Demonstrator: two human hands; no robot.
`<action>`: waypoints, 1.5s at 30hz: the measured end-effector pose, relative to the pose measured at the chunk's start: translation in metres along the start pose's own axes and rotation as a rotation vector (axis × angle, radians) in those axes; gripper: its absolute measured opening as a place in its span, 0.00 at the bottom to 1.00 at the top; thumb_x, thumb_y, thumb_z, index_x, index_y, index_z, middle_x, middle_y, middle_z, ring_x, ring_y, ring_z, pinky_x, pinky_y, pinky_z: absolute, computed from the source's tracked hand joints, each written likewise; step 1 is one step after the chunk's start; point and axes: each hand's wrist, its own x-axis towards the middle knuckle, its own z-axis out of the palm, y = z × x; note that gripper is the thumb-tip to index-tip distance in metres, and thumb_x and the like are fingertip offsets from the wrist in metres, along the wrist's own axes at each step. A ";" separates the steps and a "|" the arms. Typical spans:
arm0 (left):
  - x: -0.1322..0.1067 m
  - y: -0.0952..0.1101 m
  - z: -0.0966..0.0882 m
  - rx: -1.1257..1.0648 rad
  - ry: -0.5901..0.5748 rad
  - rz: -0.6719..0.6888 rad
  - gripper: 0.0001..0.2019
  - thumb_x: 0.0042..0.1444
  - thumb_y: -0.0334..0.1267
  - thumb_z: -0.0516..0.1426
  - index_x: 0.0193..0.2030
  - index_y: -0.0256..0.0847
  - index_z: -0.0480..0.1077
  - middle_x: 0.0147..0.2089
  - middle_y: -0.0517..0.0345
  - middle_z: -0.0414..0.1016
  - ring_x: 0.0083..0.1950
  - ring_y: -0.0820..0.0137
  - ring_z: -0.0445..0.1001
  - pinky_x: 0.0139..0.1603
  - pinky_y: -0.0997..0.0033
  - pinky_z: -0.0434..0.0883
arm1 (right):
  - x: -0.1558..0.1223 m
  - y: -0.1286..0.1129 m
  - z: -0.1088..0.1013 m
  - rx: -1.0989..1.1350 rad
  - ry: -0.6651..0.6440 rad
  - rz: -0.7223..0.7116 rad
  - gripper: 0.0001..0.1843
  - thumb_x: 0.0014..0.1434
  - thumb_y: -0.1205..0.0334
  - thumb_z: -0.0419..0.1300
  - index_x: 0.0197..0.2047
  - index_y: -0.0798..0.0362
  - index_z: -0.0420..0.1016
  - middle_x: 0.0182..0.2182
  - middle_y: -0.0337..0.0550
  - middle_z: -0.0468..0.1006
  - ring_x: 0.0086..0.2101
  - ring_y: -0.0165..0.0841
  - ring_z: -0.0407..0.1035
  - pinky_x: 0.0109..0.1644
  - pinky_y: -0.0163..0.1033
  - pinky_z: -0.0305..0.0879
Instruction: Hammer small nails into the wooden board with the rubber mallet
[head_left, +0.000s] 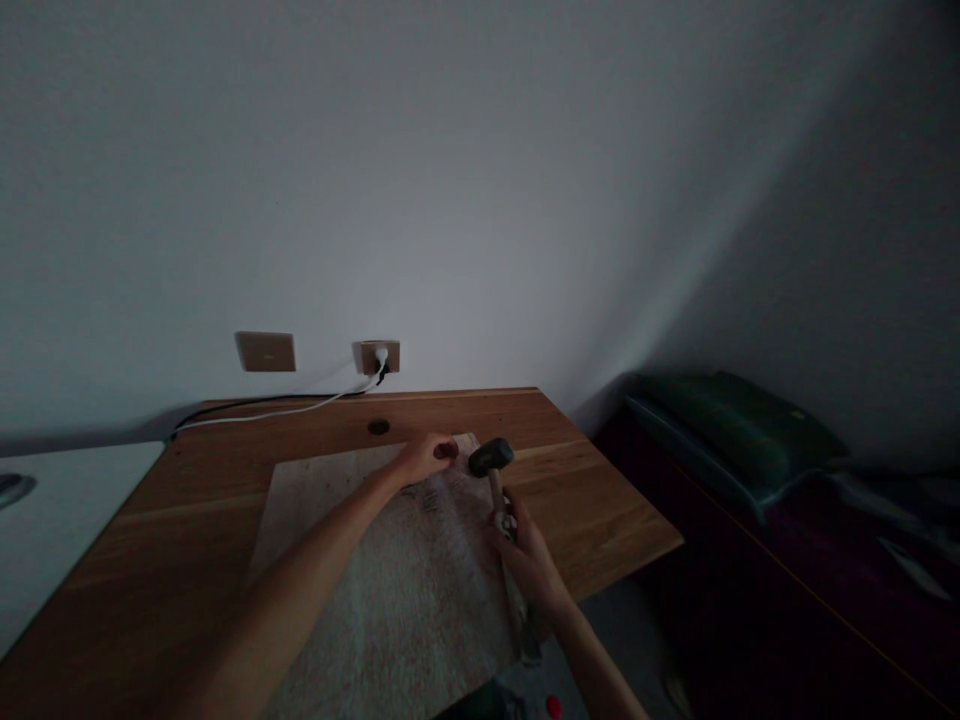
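- Step in hand, my read: lining up the black-headed mallet with a tan wooden handle [491, 457] beside whatever the left fingers are steadying. Can't confirm a strike from one frame.
- Next move, my judgement: any swing calls for left fingers clear of the head's path; they sit just beside it.
- Mallet look: dark, blunt, chunky head; straight, paler handle, with a whitish patch by the fingers. Fine wear lost in low light.
- Mallet position: head up at the far right edge of the pale, weathered rectangular board [390, 590]. Can't tell if it touches or hovers.
- Right grip [525, 560]: closed round the mallet handle, below the head.
- Left grip [421, 458]: fingers curled in at the board's far right corner. Dark red patch at the tips; I can't tell if that's a held piece or shaded fingers, so width unknown.
- Board: lies flat on the brown wood-grain desk [600, 510], dark scribble-like marks below the left grip.
- Beyond: tan wall socket [367, 357] with white plug [382, 355]; green cushion [742, 425] off to the right.
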 end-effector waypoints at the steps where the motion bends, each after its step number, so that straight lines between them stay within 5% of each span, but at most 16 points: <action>1: 0.000 0.000 0.000 0.007 -0.008 -0.001 0.10 0.48 0.27 0.59 0.36 0.38 0.79 0.36 0.58 0.83 0.38 0.67 0.79 0.43 0.72 0.71 | 0.002 -0.002 -0.001 0.010 -0.005 0.021 0.33 0.52 0.57 0.63 0.62 0.51 0.69 0.38 0.42 0.79 0.40 0.40 0.74 0.44 0.40 0.70; 5: 0.000 0.000 0.001 0.020 -0.024 -0.008 0.11 0.48 0.28 0.59 0.38 0.38 0.81 0.39 0.56 0.85 0.41 0.65 0.81 0.45 0.72 0.72 | 0.006 -0.010 -0.001 0.089 -0.052 0.138 0.34 0.49 0.55 0.67 0.60 0.51 0.71 0.33 0.39 0.79 0.34 0.38 0.74 0.37 0.38 0.69; 10: 0.003 -0.001 0.002 0.010 -0.027 -0.016 0.12 0.48 0.27 0.58 0.38 0.38 0.81 0.39 0.55 0.85 0.42 0.65 0.81 0.46 0.71 0.73 | -0.004 -0.024 0.001 0.230 -0.152 0.340 0.30 0.57 0.44 0.61 0.56 0.54 0.69 0.18 0.31 0.70 0.17 0.32 0.64 0.21 0.35 0.61; 13: 0.003 -0.002 0.003 -0.002 -0.017 -0.021 0.13 0.49 0.27 0.59 0.41 0.38 0.81 0.39 0.55 0.85 0.41 0.65 0.81 0.46 0.71 0.73 | -0.006 -0.030 0.001 0.285 -0.163 0.386 0.28 0.57 0.42 0.62 0.54 0.52 0.68 0.20 0.31 0.72 0.15 0.28 0.62 0.18 0.33 0.58; 18: 0.002 -0.005 0.004 -0.023 -0.008 -0.036 0.19 0.49 0.26 0.60 0.49 0.38 0.79 0.38 0.56 0.84 0.41 0.66 0.82 0.46 0.71 0.74 | 0.006 -0.040 0.002 0.304 -0.165 0.366 0.32 0.47 0.38 0.67 0.47 0.51 0.69 0.18 0.25 0.66 0.12 0.23 0.52 0.11 0.30 0.47; 28: 0.001 -0.007 0.004 -0.041 -0.028 -0.041 0.10 0.52 0.34 0.63 0.42 0.39 0.79 0.43 0.54 0.84 0.47 0.63 0.81 0.52 0.68 0.74 | 0.020 -0.069 -0.001 0.224 -0.161 0.212 0.28 0.53 0.38 0.64 0.47 0.49 0.67 0.22 0.24 0.66 0.13 0.22 0.56 0.11 0.29 0.53; 36: -0.001 0.004 -0.003 -0.014 -0.037 -0.086 0.19 0.49 0.34 0.65 0.51 0.43 0.78 0.43 0.57 0.85 0.46 0.62 0.82 0.50 0.70 0.73 | 0.023 -0.058 0.006 0.084 -0.204 0.174 0.24 0.54 0.38 0.62 0.40 0.50 0.67 0.20 0.26 0.67 0.11 0.22 0.56 0.09 0.29 0.51; 45: 0.000 0.002 -0.002 -0.021 -0.032 -0.107 0.21 0.49 0.30 0.65 0.52 0.41 0.77 0.42 0.56 0.86 0.45 0.62 0.83 0.51 0.68 0.74 | 0.020 -0.050 0.005 -0.011 -0.178 0.142 0.24 0.58 0.41 0.60 0.48 0.51 0.70 0.19 0.25 0.65 0.12 0.24 0.57 0.11 0.29 0.53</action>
